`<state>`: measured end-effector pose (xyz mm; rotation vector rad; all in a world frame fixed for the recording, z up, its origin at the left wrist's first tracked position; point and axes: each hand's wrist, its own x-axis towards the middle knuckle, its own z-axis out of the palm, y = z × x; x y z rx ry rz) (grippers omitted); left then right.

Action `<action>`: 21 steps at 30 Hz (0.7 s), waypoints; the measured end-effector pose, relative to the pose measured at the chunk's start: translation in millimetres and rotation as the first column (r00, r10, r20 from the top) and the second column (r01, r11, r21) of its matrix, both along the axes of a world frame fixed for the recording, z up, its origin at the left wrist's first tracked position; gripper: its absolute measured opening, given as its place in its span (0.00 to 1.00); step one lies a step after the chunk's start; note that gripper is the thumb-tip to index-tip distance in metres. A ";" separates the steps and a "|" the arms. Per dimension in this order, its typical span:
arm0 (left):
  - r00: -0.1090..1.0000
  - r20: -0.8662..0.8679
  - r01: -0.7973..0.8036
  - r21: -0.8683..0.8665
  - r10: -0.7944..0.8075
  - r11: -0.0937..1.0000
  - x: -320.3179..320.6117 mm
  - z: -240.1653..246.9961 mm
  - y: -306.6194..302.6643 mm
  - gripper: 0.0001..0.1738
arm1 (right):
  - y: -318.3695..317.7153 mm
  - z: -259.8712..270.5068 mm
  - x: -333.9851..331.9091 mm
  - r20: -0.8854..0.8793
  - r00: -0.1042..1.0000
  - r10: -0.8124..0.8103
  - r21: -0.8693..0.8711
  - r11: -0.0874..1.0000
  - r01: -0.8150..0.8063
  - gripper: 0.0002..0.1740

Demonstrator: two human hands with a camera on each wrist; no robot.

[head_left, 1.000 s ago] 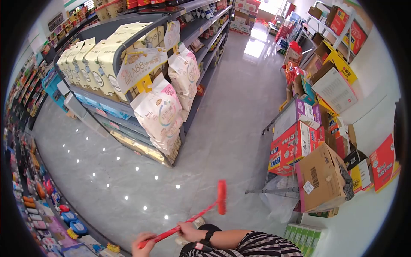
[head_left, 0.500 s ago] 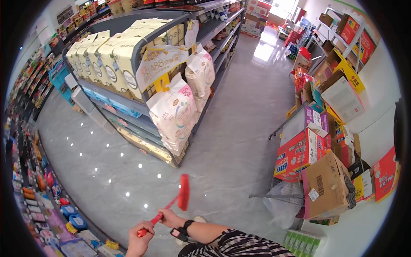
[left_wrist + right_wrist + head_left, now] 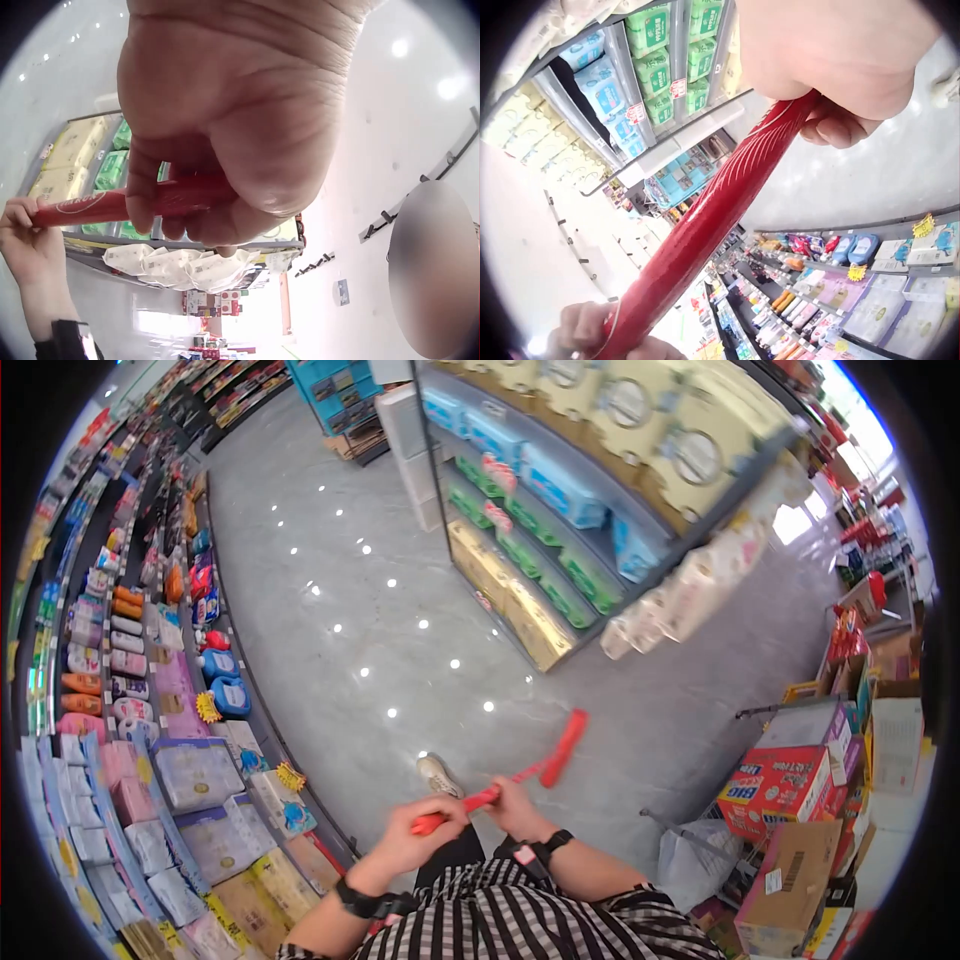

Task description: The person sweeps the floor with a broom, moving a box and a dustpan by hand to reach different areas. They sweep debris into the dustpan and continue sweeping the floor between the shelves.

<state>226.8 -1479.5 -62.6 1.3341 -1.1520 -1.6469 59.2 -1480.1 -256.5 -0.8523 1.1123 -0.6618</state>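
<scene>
Both hands hold a red broom (image 3: 566, 748) by its stick, with its long narrow head on the far right side, low over the grey floor in the head view. My left hand (image 3: 428, 834) grips the end of the stick nearest my body. Farther down the stick, my right hand (image 3: 518, 810) has its fingers curled round it. The left wrist view shows the red handle (image 3: 97, 206) passing through the left hand's fingers, the right hand (image 3: 28, 236) beyond. In the right wrist view, the patterned handle (image 3: 712, 214) runs between both hands.
A shelf unit (image 3: 620, 530) with packs of tissue stands ahead to the right. Along the left runs a long shelf (image 3: 240, 690) of bottles and packages. Cardboard boxes (image 3: 800, 880) and a plastic bag (image 3: 695, 860) crowd the right side. A shoe (image 3: 438, 775) is just ahead of my hands.
The head view has turned left and down, so the shelf unit sits farther right. The broom's head swung left, then shows right again. Both hands keep their grip.
</scene>
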 end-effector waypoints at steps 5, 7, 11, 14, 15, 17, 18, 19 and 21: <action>0.988 -0.136 -0.037 0.278 0.078 0.960 38.7 -79.1 -35.9 0.04 | -27.9 -83.0 20.3 -0.004 0.859 -0.512 0.796 0.518 0.313 0.12; 0.981 -0.180 -0.025 0.259 0.074 0.965 72.6 -78.3 -59.7 0.04 | -42.6 -90.0 58.7 0.049 0.838 -0.543 0.758 0.567 0.323 0.12; 0.998 -0.007 0.056 -0.033 -0.057 0.998 160.6 -31.7 -108.7 0.06 | -108.5 -43.8 185.2 0.230 0.798 -0.556 0.806 0.569 0.164 0.12; 0.995 0.071 0.070 -0.094 -0.064 0.993 219.9 -9.8 -145.1 0.10 | -153.2 -21.7 267.0 0.270 0.747 -0.608 0.791 0.582 0.188 0.11; 0.987 0.143 0.093 -0.134 -0.073 0.987 232.9 -5.3 -152.1 0.12 | -162.7 -27.5 286.8 0.297 0.724 -0.622 0.792 0.584 0.177 0.10; 0.979 0.178 0.130 -0.186 -0.096 0.974 248.1 4.9 -162.4 0.15 | -180.7 -25.5 318.0 0.324 0.687 -0.651 0.803 0.573 0.164 0.10; 0.970 0.217 0.163 -0.243 -0.110 0.956 254.3 11.4 -167.1 0.17 | -187.9 -21.8 327.7 0.357 0.650 -0.671 0.809 0.570 0.144 0.10; 0.953 0.268 0.203 -0.208 -0.144 0.957 257.8 18.6 -168.3 0.13 | -193.8 -16.4 333.4 0.377 0.646 -0.664 0.807 0.577 0.122 0.10; 0.949 0.266 0.239 -0.266 -0.168 0.934 265.1 27.5 -169.6 0.13 | -205.9 -1.6 337.9 0.362 0.720 -0.592 0.775 0.620 0.120 0.10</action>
